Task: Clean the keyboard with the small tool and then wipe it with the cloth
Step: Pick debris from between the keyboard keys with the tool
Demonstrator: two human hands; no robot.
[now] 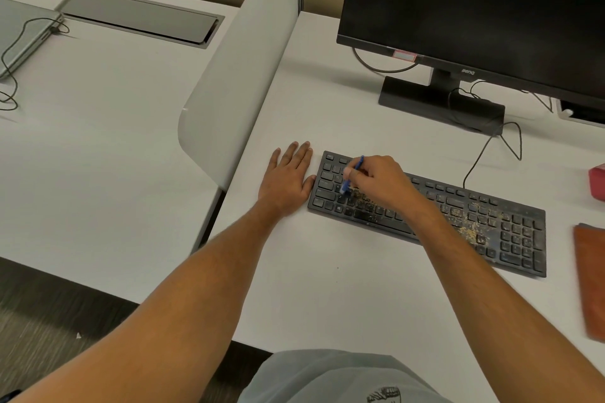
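A black keyboard (491,222) lies slanted on the white desk, with yellowish crumbs scattered over its middle and right keys. My right hand (379,180) grips a small blue tool (352,175) over the left keys, its lower tip touching the crumb-covered keys. My left hand (288,178) rests flat on the desk, fingers straight, its thumb against the keyboard's left edge. An orange-brown cloth (591,278) lies at the right edge of the desk, partly cut off by the frame.
A black monitor (474,10) on its stand (438,101) rises behind the keyboard, with cables trailing to it. A red object (597,180) sits at the far right. A white divider panel (229,91) separates this desk from the left one, which holds a closed laptop (23,36).
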